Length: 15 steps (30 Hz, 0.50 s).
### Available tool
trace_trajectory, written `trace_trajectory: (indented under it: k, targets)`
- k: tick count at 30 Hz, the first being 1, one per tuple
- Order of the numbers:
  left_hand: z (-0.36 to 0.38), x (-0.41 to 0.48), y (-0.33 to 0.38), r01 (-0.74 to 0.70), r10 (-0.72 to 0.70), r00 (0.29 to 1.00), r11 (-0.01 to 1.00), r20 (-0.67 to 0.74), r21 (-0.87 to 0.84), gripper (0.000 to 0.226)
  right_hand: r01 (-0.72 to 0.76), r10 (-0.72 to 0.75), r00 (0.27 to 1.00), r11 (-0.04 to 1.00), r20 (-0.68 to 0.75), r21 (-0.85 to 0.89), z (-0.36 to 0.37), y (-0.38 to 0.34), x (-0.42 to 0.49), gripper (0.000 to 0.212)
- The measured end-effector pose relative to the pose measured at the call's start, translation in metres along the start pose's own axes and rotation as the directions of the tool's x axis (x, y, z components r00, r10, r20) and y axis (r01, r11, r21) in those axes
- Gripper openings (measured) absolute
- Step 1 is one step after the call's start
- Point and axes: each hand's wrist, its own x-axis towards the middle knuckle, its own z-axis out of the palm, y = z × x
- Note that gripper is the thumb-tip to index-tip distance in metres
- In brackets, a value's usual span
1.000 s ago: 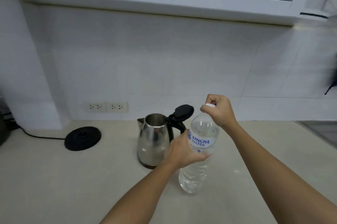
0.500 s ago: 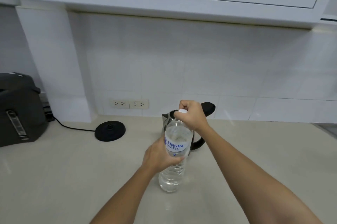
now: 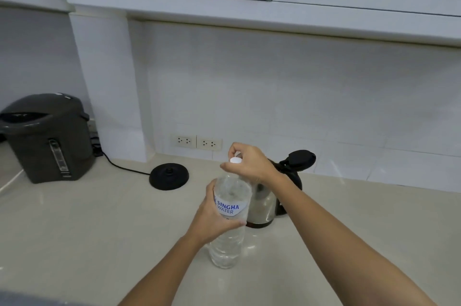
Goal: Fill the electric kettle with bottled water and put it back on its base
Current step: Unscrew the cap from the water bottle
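Opening the bottle [image 3: 230, 208] is the step in hand: the left hand [image 3: 212, 221] grips its middle, and the right hand [image 3: 252, 163] has its fingers [image 3: 239, 148] clamped on the cap [image 3: 235, 160]. Next the cap must twist off, I judge. The kettle [image 3: 262, 206] stands open behind the bottle, apart from its base [image 3: 169, 176]. Pale tabletop [image 3: 74, 231], white tiled wall [image 3: 274, 93].

The only readable text is "SINGHA WATER", printed in blue capitals in two lines on the white label [image 3: 230, 208] wrapped round the clear plastic water bottle [image 3: 228, 218]; no other words, numbers or signs can be made out anywhere.
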Motion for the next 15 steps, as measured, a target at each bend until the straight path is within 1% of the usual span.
trace_trajectory:
  k: [1,2,3,4,6,7,9,11,12,15]
  targets:
    - [0.002,-0.001,-0.001,0.004,-0.005,1.0,1.0,-0.006,-0.029,0.121,0.025,-0.023,0.999,0.999,0.046,-0.049,-0.003,0.0,0.0,0.037]
    - [0.004,-0.003,-0.003,0.012,-0.013,1.0,0.999,-0.012,-0.049,0.119,0.054,-0.046,0.996,0.994,0.081,-0.098,-0.007,-0.001,-0.001,0.042]
    - [0.007,-0.005,-0.005,0.021,-0.022,1.0,0.998,-0.021,-0.057,0.111,0.081,-0.066,0.992,0.986,0.108,-0.145,-0.01,-0.001,-0.001,0.047]
    - [0.01,-0.007,-0.007,0.033,-0.035,0.999,0.998,-0.033,-0.059,0.098,0.095,-0.073,0.989,0.979,0.126,-0.181,-0.013,-0.001,-0.002,0.049]
    - [0.015,-0.011,-0.01,0.057,-0.061,0.996,0.997,-0.066,-0.06,0.077,0.087,-0.058,0.988,0.975,0.14,-0.206,-0.02,-0.003,-0.003,0.051]
    - [0.016,-0.011,-0.01,0.062,-0.067,0.995,0.996,-0.078,-0.067,0.072,0.081,-0.052,0.989,0.972,0.136,-0.219,-0.022,-0.004,-0.002,0.049]
    - [0.018,-0.011,-0.011,0.063,-0.07,0.994,0.995,-0.088,-0.079,0.069,0.096,-0.064,0.991,0.95,0.117,-0.298,-0.024,-0.007,-0.001,0.044]
    - [0.017,-0.011,-0.011,0.062,-0.07,0.992,0.994,-0.101,-0.087,0.072,0.114,-0.078,0.991,0.922,0.112,-0.37,-0.023,-0.013,0.0,0.04]
    - [0.016,-0.012,-0.011,0.05,-0.061,0.992,0.994,-0.111,-0.099,0.077,0.118,-0.078,0.99,0.915,0.118,-0.385,-0.021,-0.015,0.0,0.038]
    - [0.017,-0.016,-0.008,-0.021,-0.004,0.984,0.99,-0.177,-0.139,0.113,0.104,-0.049,0.989,0.905,0.142,-0.413,-0.019,-0.022,0.001,0.036]
